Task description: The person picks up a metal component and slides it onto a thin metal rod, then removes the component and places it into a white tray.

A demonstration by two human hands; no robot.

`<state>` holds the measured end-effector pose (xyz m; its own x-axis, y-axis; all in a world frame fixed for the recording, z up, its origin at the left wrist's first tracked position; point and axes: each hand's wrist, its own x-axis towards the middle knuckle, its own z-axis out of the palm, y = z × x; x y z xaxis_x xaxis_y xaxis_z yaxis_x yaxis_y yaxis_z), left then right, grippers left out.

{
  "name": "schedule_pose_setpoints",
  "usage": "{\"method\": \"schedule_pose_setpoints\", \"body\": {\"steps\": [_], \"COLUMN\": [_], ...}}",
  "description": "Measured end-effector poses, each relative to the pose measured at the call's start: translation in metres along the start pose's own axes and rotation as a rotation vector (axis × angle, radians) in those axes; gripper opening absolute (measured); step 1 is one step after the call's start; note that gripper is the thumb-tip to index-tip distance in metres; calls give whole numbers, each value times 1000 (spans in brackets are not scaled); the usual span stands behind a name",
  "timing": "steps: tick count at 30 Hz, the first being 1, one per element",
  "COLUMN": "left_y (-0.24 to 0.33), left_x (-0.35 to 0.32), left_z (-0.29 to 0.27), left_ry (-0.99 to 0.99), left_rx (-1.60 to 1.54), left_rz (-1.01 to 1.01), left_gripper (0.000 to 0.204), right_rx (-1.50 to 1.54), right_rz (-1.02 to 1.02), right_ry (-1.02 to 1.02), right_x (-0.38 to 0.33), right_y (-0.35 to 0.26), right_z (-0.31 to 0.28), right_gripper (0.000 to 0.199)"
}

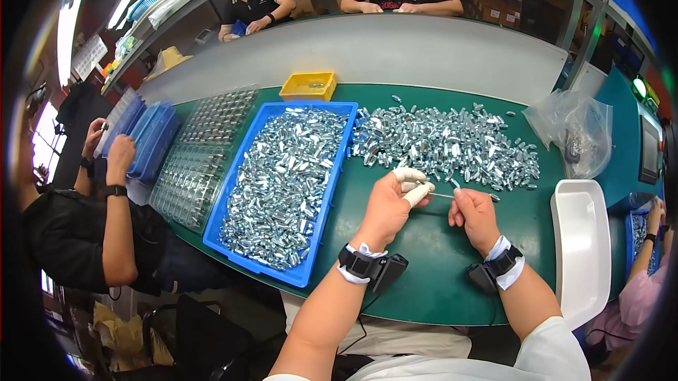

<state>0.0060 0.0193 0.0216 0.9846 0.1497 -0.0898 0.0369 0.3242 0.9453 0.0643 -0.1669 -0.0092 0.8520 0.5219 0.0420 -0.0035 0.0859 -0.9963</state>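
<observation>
My left hand [387, 206], with pale covers on its fingertips, is closed over the green table, pinching a small shiny metal part [422, 182] that is mostly hidden by the fingers. From the right, my right hand [474, 217] grips a thin metal rod [442, 196]. The rod's far end reaches the left fingertips; whether it sits inside the part cannot be made out. Just beyond both hands spreads a loose heap of silvery metal parts [452, 142]. Left of my left hand stands a blue tray [329, 201] filled with similar parts.
Clear plastic trays [191, 180] with rows of pockets lie left of the blue tray. A small yellow bin [308, 86] stands behind it. At right are a white tray [580, 247] and a plastic bag [575, 134]. Co-workers sit left, right and beyond the grey partition [424, 49].
</observation>
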Motion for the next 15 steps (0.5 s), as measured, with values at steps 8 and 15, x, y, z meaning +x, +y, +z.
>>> {"method": "schedule_pose_setpoints", "body": {"steps": [8, 15], "left_y": [-4, -16], "left_x": [-2, -5], "left_z": [11, 16], "left_ry": [52, -7], "left_rx": [123, 365], "left_rz": [-133, -88], "left_gripper": [12, 26], "right_rx": [-35, -47], "right_rz": [-8, -26], "right_ry": [-11, -63], "right_x": [0, -3], "right_y": [-1, 6], "right_z": [2, 9], "right_gripper": [39, 39]}}
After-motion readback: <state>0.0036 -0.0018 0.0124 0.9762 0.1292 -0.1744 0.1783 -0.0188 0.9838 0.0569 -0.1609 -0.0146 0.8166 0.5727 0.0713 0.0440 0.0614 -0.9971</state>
